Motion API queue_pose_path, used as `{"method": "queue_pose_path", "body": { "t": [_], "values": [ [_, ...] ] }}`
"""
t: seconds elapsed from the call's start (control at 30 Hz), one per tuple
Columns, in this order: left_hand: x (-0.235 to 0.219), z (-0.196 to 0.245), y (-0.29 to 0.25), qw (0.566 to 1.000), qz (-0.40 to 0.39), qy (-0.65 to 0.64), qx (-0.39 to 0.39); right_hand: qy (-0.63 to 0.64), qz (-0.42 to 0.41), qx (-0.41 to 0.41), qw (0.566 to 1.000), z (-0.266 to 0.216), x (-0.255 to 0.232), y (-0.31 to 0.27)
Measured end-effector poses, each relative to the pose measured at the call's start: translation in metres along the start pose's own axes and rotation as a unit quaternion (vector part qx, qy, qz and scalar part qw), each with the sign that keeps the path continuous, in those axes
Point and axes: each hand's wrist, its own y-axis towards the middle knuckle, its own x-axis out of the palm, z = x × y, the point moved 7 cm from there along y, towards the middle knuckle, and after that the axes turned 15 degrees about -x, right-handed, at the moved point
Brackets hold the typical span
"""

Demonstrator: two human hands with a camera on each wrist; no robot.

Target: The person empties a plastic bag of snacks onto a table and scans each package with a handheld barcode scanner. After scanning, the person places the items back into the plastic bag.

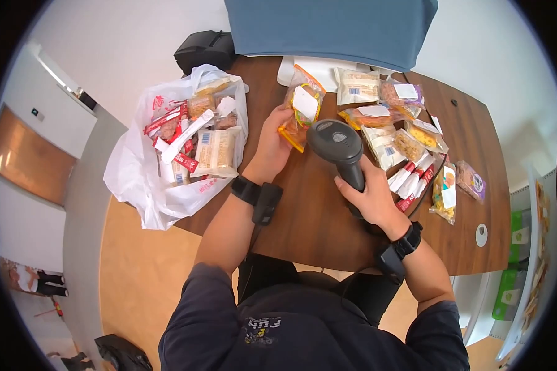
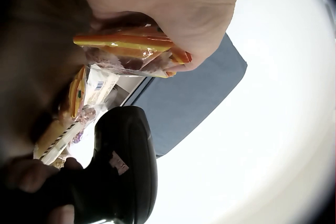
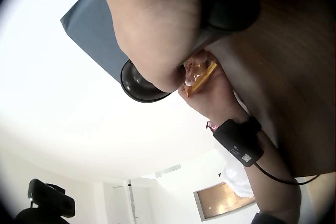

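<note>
My left hand grips a clear snack packet with orange edges and a white label, held up over the table. In the left wrist view the packet lies under the curled fingers. A black handheld barcode scanner is in my right hand, with fingers and thumb wrapped round its handle. The scanner's head is right beside the packet. From the right wrist, the scanner's dark head shows past the hand, and the left hand with the packet appears behind it.
A white plastic bag full of snack packets and red-and-white sticks stands at the left. Several packets and sticks lie on the brown table at the right. A blue-grey cloth covers something at the back, near a black device.
</note>
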Motion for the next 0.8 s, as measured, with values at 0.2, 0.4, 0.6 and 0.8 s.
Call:
{"method": "queue_pose_path", "body": {
  "t": [0.2,0.4,0.6,0.8],
  "values": [
    [0.007,0.039,-0.033,0.961,0.138,0.166,0.172,0.007,-0.042,0.007,0.999,-0.01,0.002,0.002],
    [0.015,0.115,-0.13,0.52,0.36,0.609,0.478,-0.005,-0.075,0.035,0.997,-0.009,0.006,-0.001],
    [-0.047,0.151,-0.143,0.302,0.426,0.769,0.369,-0.004,-0.051,0.001,0.999,-0.009,0.005,-0.003],
    [0.072,0.077,-0.234,-0.167,0.532,0.756,0.343,0.008,-0.028,-0.001,1.0,0.001,0.003,-0.005]
  ]
}}
